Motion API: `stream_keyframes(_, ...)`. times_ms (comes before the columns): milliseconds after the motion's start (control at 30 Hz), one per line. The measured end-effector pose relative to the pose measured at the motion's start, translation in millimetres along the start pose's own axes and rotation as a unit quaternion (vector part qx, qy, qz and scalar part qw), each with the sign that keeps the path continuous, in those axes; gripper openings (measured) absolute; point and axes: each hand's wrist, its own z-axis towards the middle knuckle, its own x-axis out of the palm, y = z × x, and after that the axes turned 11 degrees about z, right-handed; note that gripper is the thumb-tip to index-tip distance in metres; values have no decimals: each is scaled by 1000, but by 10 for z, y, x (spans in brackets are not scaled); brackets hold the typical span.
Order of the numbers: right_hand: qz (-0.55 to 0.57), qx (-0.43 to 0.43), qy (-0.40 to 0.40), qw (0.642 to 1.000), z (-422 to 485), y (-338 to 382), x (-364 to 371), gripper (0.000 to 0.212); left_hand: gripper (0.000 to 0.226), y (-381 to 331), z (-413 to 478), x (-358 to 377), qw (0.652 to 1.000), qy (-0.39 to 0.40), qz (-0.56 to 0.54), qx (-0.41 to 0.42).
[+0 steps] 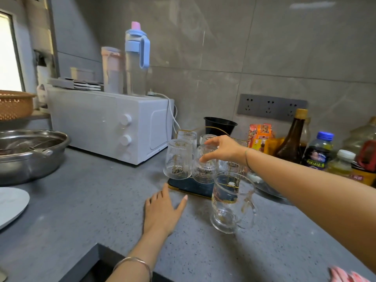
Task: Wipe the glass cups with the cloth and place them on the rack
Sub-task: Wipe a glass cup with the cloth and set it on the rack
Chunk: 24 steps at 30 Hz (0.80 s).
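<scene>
The grey desk [81, 210] carries the rack [189, 187] toward its back edge, with cups upended on it to drain. A handled mug [232, 202] stands upright just in front, likely next for wiping. The right grip [221, 148] curls round one upturned ribbed cup [203, 169], probably seating it. The left grip [162, 208] lies flat and empty, bracing.

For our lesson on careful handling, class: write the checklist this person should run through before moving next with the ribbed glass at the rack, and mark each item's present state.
1. Right hand grips the middle ribbed glass: ok, fingers curl round its upturned base.
2. That glass seated on the rack: cannot tell.
3. Left hand free: ok, flat on the countertop, holding nothing.
4. All glasses racked: not ok, the handled mug stands upright on the countertop.
5. Cloth at hand: cannot tell, only something pink shows at the frame's lower right edge.
</scene>
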Motion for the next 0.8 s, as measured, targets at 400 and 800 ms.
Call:
stream_keyframes(400, -2, 20, 40, 999, 3, -36, -26, 76, 87, -10, 2, -1, 1000, 2, -5, -7)
stream_keyframes(800, 7, -60, -27, 998, -175, -118, -10, 79, 81, -23, 17, 2, 999, 4, 34, 7)
